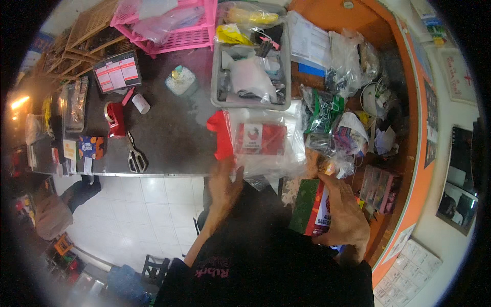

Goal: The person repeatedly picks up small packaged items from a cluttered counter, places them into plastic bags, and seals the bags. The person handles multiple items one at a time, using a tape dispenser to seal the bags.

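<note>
My right hand spans the printed side of a red, white and green cardboard box, fingers at its far edge and thumb at its near edge. The box bears writing. My left hand is blurred at the counter's front edge, its fingertips by a red plastic piece, possibly a bag. Whether they grip anything cannot be made out. Beside them, clear plastic bags lie flat around a red printed panel with a rooster logo.
A grey plastic tray holds bags and small packets. On the dark counter lie scissors, a red tape dispenser and a tablet. A pink plastic basket stands behind. Plastic packets crowd the right side by an orange panel.
</note>
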{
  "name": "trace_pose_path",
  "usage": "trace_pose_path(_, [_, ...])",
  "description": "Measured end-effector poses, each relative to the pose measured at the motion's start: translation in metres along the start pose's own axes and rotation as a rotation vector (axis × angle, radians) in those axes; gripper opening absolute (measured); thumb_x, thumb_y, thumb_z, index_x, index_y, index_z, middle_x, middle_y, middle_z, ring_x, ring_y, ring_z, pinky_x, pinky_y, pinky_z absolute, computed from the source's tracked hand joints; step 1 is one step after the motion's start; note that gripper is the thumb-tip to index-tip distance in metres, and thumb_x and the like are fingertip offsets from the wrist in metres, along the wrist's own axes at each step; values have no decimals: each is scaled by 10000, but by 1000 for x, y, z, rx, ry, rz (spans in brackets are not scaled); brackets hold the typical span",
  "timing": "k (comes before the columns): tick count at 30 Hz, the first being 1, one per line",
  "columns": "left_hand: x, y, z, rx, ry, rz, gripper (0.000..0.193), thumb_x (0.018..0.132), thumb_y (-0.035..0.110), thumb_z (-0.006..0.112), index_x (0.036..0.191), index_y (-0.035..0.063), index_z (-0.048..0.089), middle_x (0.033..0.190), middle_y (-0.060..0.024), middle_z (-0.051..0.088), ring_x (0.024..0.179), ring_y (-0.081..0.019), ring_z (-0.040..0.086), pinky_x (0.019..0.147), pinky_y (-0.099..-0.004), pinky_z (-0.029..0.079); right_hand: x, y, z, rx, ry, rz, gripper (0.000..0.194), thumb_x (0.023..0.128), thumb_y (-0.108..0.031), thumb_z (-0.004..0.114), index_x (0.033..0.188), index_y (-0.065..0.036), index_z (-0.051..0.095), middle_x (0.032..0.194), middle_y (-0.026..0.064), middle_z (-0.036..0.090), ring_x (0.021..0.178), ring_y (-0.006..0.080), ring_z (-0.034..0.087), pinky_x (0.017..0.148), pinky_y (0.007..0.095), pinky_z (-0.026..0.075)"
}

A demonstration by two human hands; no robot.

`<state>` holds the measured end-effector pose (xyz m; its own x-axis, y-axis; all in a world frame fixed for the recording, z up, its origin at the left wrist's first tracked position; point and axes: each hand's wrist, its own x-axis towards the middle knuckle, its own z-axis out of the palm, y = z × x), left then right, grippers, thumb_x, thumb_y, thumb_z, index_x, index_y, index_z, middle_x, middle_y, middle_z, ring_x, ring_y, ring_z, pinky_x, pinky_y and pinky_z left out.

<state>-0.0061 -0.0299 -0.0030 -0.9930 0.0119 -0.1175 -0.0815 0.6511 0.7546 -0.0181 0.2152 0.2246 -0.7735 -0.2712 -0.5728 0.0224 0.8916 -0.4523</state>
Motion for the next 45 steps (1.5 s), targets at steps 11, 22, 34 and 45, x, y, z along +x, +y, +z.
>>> trace_pose_path(11, [-23,-14,16,-839,337,-314,247,970,209,524,1064,4,626,981,-145,616,921,-241,582,809,-375,463,71,-71,45,39,-294,-1122,1105,479,-160,851,1428,-3,307,1261,225,480,1169,393,487,999,510,395])
trace_pose_path(22, [-12,-12,-14,-1794,192,-458,258,933,198,587,1124,24,593,1066,-147,635,1086,-258,549,891,-387,468,114,-56,75,-11,-306,-1222,1080,501,-194,845,1447,-40,349,1265,223,475,1230,384,440,1064,547,308])
trace_pose_path(34, [1,-21,10,-1210,95,-642,300,952,289,646,1103,47,555,910,-9,588,709,-104,518,614,-276,423,125,-31,86,-69,-443,-1071,942,609,-112,776,1457,-113,365,1392,213,402,1326,415,374,1122,547,289])
trace_pose_path(45, [14,-17,-47,-728,-260,-479,152,928,192,679,902,44,657,757,0,612,731,-111,559,673,-277,458,133,-30,111,-4,-460,-1255,1096,523,-153,853,1476,-124,311,1315,183,464,1237,382,465,1088,515,357])
